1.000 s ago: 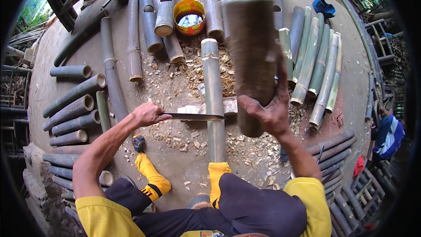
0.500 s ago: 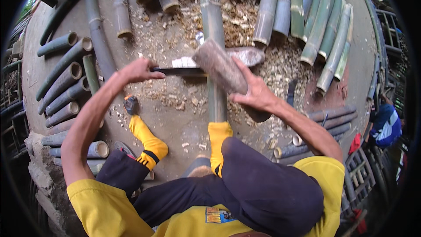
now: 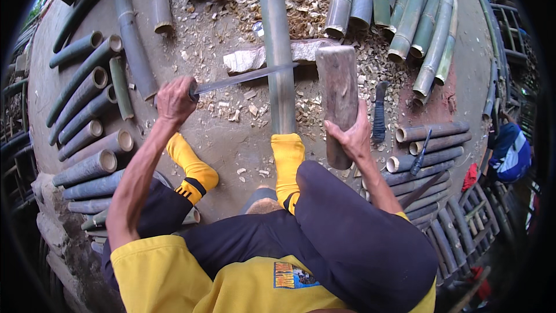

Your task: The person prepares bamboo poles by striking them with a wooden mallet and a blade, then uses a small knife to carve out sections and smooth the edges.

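My left hand [image 3: 176,99] is wrapped round the dark handle of a long knife [image 3: 237,80]. Its blade lies across a green bamboo pole [image 3: 277,29], the tip reaching just past the pole's right side. In my right hand [image 3: 354,137] is a thick wooden block [image 3: 337,84], held nearly upright to the right of the pole and apart from the blade. Beneath the pole runs a pale piece of wood [image 3: 244,59]. A foot in a yellow sock [image 3: 287,149] is at the pole's near end.
Cut bamboo lengths [image 3: 341,3] lie at the far side, with more bamboo pieces [image 3: 87,101] on the left and a stack [image 3: 431,148] at the right. A second knife [image 3: 379,113] rests among wood chips [image 3: 370,72]. A screwdriver-like tool [image 3: 421,153] sits on the stack. Another person [image 3: 512,153] is far right.
The wooden block has moved from over the blade and pole to the right, turning from slanted to nearly upright. My left hand has come nearer, and the blade now slants upward to the right.
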### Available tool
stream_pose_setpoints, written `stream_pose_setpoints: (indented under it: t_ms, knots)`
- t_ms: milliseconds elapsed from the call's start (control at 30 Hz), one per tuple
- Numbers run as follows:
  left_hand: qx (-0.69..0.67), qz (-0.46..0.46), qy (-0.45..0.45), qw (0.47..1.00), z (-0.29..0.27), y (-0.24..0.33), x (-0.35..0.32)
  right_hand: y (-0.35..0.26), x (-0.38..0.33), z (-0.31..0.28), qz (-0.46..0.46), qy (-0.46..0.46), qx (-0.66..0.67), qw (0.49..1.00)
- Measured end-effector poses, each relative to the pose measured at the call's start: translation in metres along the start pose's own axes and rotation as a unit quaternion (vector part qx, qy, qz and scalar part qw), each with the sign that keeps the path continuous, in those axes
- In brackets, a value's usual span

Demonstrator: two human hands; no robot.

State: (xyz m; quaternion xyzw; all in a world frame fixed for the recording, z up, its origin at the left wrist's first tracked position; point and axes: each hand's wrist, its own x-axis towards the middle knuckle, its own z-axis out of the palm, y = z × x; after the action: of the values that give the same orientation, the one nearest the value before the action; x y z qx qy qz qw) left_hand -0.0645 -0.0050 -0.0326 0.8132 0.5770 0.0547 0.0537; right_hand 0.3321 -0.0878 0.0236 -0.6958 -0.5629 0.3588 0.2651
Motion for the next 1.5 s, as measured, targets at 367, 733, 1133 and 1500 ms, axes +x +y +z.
stream_pose_setpoints:
  t_ms: [367,733,1133,1500]
  knots:
    - [-0.011,0.095,-0.048,0.994,0.004,0.0,-0.027,0.015,-0.035,0.039,0.09,-0.054,0.002,0.994]
    - [-0.008,0.112,-0.035,0.993,0.014,-0.005,-0.015,0.022,-0.021,0.037,0.052,-0.059,-0.033,0.996]
    - [0.021,0.099,-0.098,0.99,0.011,-0.005,-0.005,0.034,-0.007,0.022,-0.006,-0.085,-0.105,0.991]
    - [0.018,0.088,-0.132,0.987,0.011,-0.005,-0.002,0.03,-0.001,0.001,-0.107,-0.109,-0.17,0.974]
